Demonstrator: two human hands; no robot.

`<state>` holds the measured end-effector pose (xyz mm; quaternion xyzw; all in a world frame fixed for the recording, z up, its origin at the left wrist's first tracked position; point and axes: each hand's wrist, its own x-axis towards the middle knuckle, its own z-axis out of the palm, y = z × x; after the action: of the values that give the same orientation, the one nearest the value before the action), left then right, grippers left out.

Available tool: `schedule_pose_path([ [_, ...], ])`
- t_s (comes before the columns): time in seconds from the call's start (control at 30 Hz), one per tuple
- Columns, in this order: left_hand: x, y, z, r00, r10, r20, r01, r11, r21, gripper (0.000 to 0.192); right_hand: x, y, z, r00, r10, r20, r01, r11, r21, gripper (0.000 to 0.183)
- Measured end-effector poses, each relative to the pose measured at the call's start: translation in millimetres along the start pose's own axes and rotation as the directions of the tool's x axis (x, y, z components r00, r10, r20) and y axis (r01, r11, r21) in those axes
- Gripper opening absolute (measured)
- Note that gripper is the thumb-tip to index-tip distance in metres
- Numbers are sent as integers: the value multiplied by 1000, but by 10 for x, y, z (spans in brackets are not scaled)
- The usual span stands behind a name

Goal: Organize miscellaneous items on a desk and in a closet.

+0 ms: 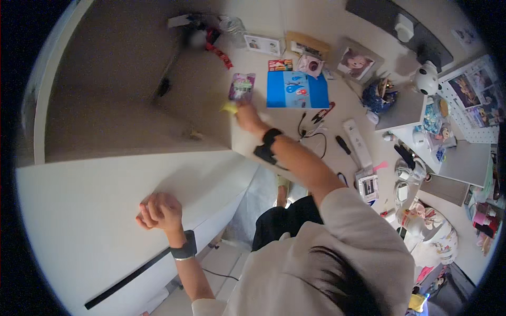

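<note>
My right hand is over the desk, its fingers closed on a small yellow item, too blurred to name. Just beyond it lies a purple and green packet. A blue printed sheet or folder lies to the right. Over the white cabinet surface, my left hand has loosely curled fingers; whether it holds something cannot be told. Both wrists wear dark bands.
An open cabinet compartment fills the upper left. On the desk are a red-handled cutting tool, black cables, a black-handled screwdriver and a white power strip. Picture frames stand along the back.
</note>
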<state>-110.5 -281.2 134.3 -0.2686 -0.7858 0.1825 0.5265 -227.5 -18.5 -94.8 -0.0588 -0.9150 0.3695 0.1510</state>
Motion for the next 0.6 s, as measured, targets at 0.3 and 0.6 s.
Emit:
schedule_pose_path([
  [0.3,-60,-59,-7,999,28,17,-29,997,66,10,300,-418,508,995,-96,-32,101,974,203,32],
  [0.6,-57,-58,-24,999,34,23,-35,998,58,9,818,1164,-826,874,134,-467,-366,815,-449,28],
])
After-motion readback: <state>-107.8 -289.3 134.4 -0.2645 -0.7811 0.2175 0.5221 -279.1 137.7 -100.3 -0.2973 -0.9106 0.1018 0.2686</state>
